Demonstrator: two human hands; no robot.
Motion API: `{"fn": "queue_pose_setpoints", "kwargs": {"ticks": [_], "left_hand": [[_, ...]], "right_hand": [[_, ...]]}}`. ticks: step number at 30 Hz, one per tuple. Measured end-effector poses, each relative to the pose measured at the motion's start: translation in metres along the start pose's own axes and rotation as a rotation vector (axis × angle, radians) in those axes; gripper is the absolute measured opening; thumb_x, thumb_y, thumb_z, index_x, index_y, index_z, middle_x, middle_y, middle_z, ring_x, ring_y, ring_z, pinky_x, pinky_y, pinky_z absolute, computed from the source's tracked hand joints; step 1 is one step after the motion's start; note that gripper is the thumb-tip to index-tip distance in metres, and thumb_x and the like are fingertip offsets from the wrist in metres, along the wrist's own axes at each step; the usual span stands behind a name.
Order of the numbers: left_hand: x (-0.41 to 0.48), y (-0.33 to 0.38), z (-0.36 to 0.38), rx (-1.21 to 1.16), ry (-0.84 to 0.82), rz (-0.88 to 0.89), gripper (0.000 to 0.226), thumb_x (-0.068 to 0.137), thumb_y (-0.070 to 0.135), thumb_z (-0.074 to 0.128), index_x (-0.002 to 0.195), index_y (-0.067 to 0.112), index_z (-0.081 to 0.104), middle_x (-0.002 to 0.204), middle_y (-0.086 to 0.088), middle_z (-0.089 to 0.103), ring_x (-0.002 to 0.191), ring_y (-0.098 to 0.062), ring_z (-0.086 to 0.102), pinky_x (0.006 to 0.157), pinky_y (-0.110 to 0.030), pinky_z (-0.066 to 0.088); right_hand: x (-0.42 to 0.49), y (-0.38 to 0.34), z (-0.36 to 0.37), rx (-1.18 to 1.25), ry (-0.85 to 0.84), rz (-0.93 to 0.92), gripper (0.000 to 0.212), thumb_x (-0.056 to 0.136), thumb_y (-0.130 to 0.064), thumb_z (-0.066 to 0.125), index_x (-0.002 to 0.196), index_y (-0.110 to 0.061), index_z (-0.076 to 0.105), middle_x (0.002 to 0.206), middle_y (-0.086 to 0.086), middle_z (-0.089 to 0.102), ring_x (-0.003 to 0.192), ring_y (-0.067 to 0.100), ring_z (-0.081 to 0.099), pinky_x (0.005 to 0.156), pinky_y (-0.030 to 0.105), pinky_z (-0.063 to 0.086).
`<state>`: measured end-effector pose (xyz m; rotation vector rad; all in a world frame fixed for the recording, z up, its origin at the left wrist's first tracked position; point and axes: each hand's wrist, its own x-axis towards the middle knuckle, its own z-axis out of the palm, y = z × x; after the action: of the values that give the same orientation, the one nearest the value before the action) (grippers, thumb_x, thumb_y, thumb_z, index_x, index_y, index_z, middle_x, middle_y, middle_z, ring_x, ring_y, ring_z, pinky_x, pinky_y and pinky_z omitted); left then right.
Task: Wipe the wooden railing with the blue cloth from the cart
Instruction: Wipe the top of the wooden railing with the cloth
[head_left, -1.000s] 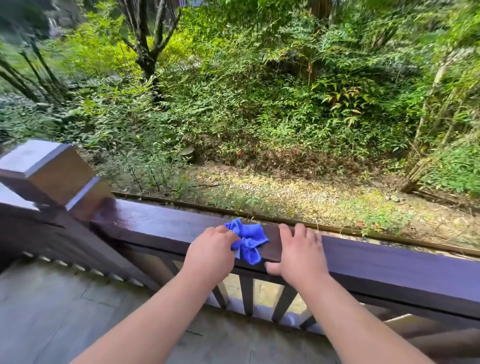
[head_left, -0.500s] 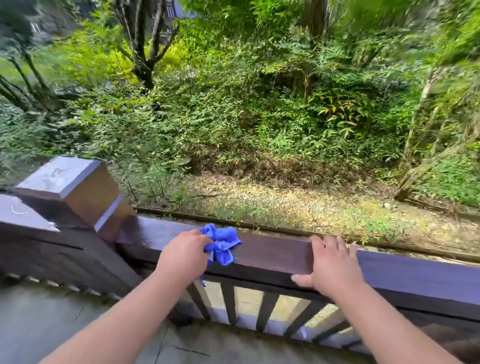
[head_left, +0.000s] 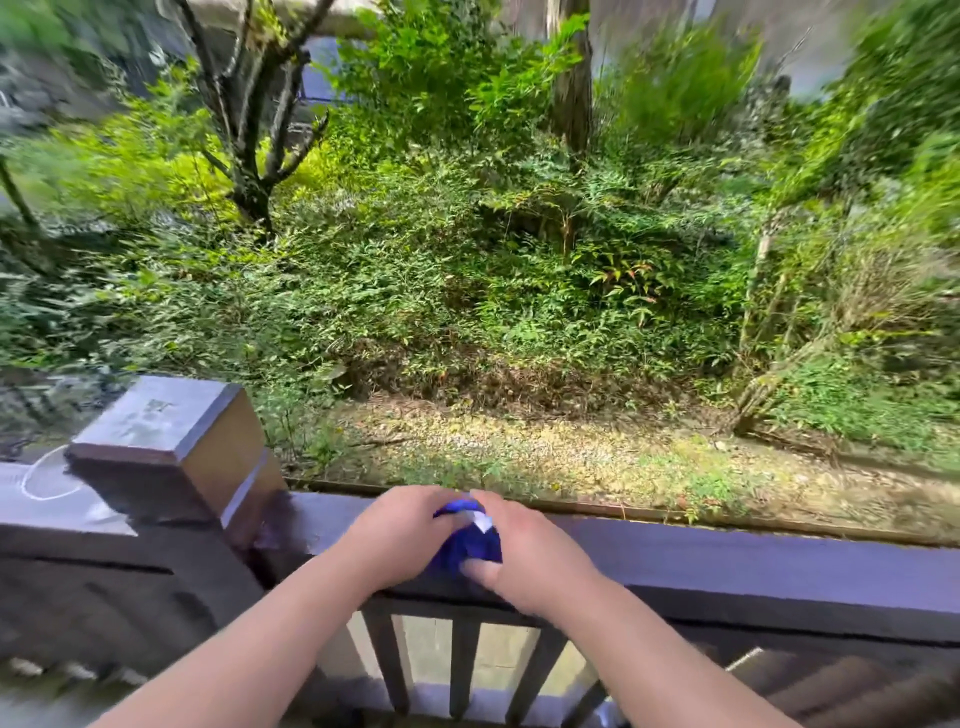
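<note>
While my left hand (head_left: 400, 535) and right hand (head_left: 524, 556) meet on the dark wooden railing (head_left: 753, 564), both close their fingers around the bunched blue cloth (head_left: 470, 543). It sits just right of the square wooden post (head_left: 171, 447).

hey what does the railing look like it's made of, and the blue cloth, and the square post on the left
Railing: probably wood under a dark, slightly glossy coat; its flat top reflects the sky.
Blue cloth: soft fabric, perhaps microfibre; it bunches between the left hand and right hand and carries a white tag.
Post: looks like wood, brown sides, sheen on its cap.
</note>
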<state>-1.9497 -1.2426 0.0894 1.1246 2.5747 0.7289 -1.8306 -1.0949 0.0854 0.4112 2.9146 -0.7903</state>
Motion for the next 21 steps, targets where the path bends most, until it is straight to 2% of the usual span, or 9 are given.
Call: {"fn": "queue_pose_setpoints", "kwargs": {"ticks": [3, 5, 7, 10, 13, 16, 18, 21], "left_hand": [[0.000, 0.024, -0.029, -0.037, 0.044, 0.025, 0.028, 0.094, 0.052, 0.052, 0.098, 0.029, 0.068, 0.087, 0.006, 0.071, 0.081, -0.017, 0.060, 0.071, -0.038, 0.047], [0.002, 0.036, -0.051, -0.027, 0.061, 0.051, 0.030, 0.094, 0.051, 0.052, 0.087, 0.025, 0.064, 0.076, 0.003, 0.067, 0.075, -0.019, 0.060, 0.070, -0.041, 0.049], [0.005, 0.044, -0.068, -0.001, 0.093, 0.082, 0.032, 0.095, 0.049, 0.055, 0.074, 0.025, 0.056, 0.067, 0.003, 0.061, 0.068, -0.018, 0.056, 0.064, -0.040, 0.045], [0.010, 0.053, -0.085, -0.036, 0.147, 0.102, 0.030, 0.095, 0.049, 0.054, 0.078, 0.025, 0.060, 0.070, 0.004, 0.064, 0.068, -0.014, 0.058, 0.065, -0.040, 0.047], [0.017, 0.062, -0.094, -0.128, 0.198, 0.114, 0.031, 0.095, 0.052, 0.052, 0.078, 0.026, 0.059, 0.061, 0.008, 0.061, 0.055, -0.006, 0.051, 0.058, -0.038, 0.043], [0.022, 0.068, -0.096, -0.199, 0.227, 0.124, 0.033, 0.094, 0.059, 0.046, 0.079, 0.032, 0.056, 0.058, 0.016, 0.059, 0.050, -0.004, 0.048, 0.052, -0.033, 0.038], [0.024, 0.068, -0.094, -0.256, 0.229, 0.135, 0.040, 0.090, 0.067, 0.043, 0.082, 0.031, 0.059, 0.062, 0.014, 0.061, 0.052, -0.002, 0.048, 0.055, -0.034, 0.041], [0.028, 0.066, -0.087, -0.417, 0.192, 0.173, 0.045, 0.085, 0.069, 0.047, 0.088, 0.027, 0.063, 0.070, 0.006, 0.065, 0.061, -0.007, 0.051, 0.064, -0.040, 0.046]], "right_hand": [[0.003, -0.011, -0.019, 0.028, 0.101, 0.027, 0.039, 0.087, -0.040, 0.059, 0.124, -0.032, 0.050, 0.115, 0.005, 0.072, 0.107, 0.035, 0.065, 0.075, 0.040, 0.048], [0.000, -0.013, -0.038, 0.069, 0.150, 0.029, 0.022, 0.086, -0.036, 0.056, 0.108, -0.034, 0.057, 0.101, 0.002, 0.074, 0.096, 0.033, 0.066, 0.070, 0.040, 0.048], [-0.003, -0.013, -0.056, 0.123, 0.207, 0.017, 0.012, 0.084, -0.035, 0.055, 0.096, -0.032, 0.058, 0.089, -0.003, 0.073, 0.086, 0.027, 0.065, 0.068, 0.040, 0.050], [-0.007, -0.013, -0.080, 0.185, 0.247, 0.019, 0.017, 0.084, -0.038, 0.051, 0.086, -0.026, 0.063, 0.079, -0.004, 0.070, 0.077, 0.020, 0.063, 0.071, 0.043, 0.054], [-0.008, -0.012, -0.099, 0.243, 0.286, 0.039, 0.022, 0.094, -0.033, 0.052, 0.079, -0.022, 0.063, 0.072, 0.001, 0.068, 0.066, 0.017, 0.059, 0.066, 0.039, 0.049], [-0.007, -0.024, -0.122, 0.589, 0.334, 0.041, 0.022, 0.100, -0.019, 0.051, 0.090, -0.015, 0.070, 0.076, 0.007, 0.073, 0.064, 0.017, 0.066, 0.066, 0.039, 0.053], [-0.006, -0.038, -0.137, 0.847, 0.314, 0.007, 0.022, 0.102, -0.015, 0.047, 0.098, -0.012, 0.068, 0.075, 0.008, 0.073, 0.068, 0.023, 0.072, 0.061, 0.036, 0.057], [-0.009, -0.059, -0.156, 0.944, 0.323, -0.074, 0.022, 0.104, -0.018, 0.046, 0.096, -0.013, 0.066, 0.065, 0.003, 0.066, 0.062, 0.021, 0.066, 0.058, 0.035, 0.059]]}}
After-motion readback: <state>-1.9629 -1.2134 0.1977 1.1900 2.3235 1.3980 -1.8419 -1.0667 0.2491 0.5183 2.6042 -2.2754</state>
